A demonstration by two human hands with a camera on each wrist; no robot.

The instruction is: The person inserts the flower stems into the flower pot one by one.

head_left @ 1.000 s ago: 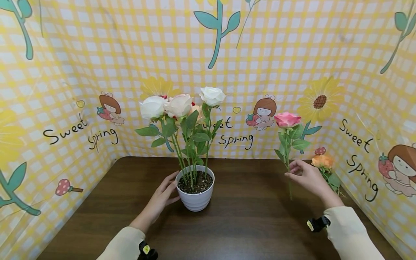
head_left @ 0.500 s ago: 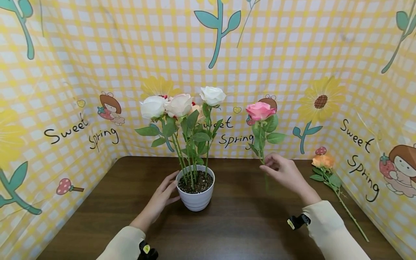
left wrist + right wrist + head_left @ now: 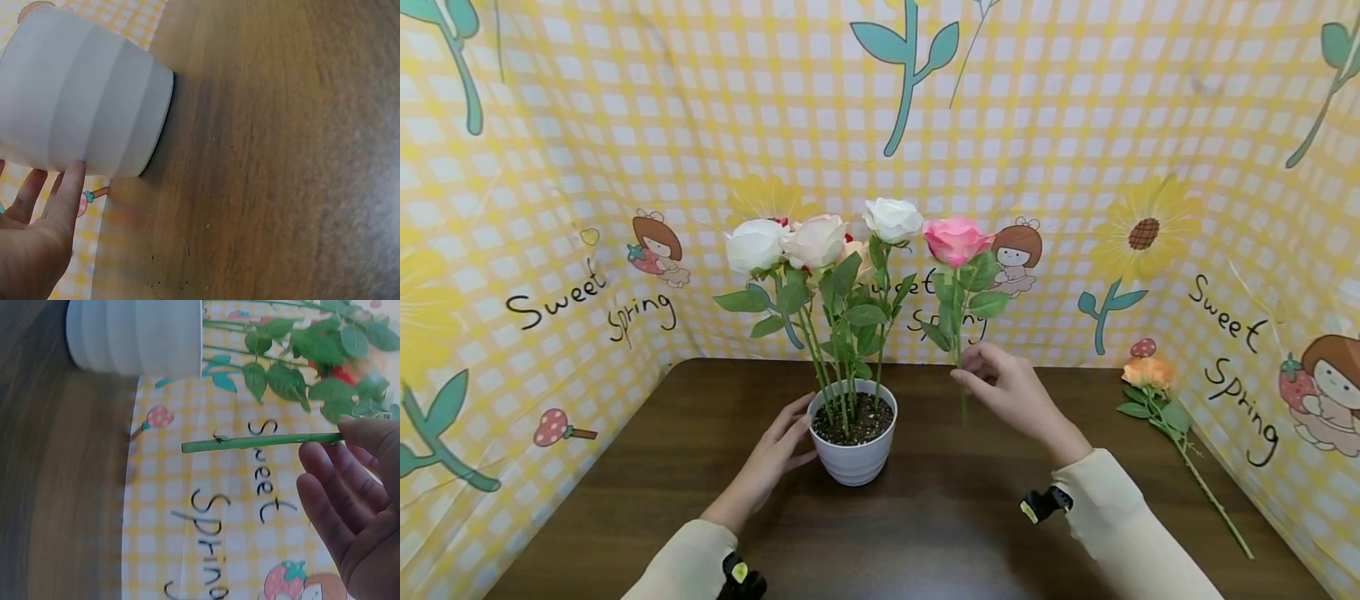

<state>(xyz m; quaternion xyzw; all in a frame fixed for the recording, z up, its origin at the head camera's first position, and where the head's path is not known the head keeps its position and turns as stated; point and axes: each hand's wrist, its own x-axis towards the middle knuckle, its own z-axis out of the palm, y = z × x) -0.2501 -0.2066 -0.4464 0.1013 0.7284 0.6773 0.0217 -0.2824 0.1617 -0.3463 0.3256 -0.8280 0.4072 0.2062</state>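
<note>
A white ribbed flowerpot [image 3: 854,458] filled with dark soil stands on the table, holding white roses [image 3: 892,220], a pale pink rose [image 3: 815,242] and other stems. My left hand [image 3: 772,450] rests against the pot's left side; in the left wrist view its fingertips [image 3: 76,172] touch the wall, fairly straight. To the right of the pot, my right hand [image 3: 1011,392] pinches the stem of a pink rose [image 3: 957,242] and holds it upright above the table. The right wrist view shows the cut lower end of that green stem [image 3: 250,443] hanging free below thumb and fingers.
An orange flower [image 3: 1147,374] with a long stem lies at the table's right side. The dark wooden table [image 3: 917,533] is enclosed at the back and both sides by a yellow checked cloth [image 3: 760,100] with printed figures.
My right hand has carried the pink rose leftward from beside the orange flower toward the pot, uncovering the orange flower's stem. My left hand stays at the pot.
</note>
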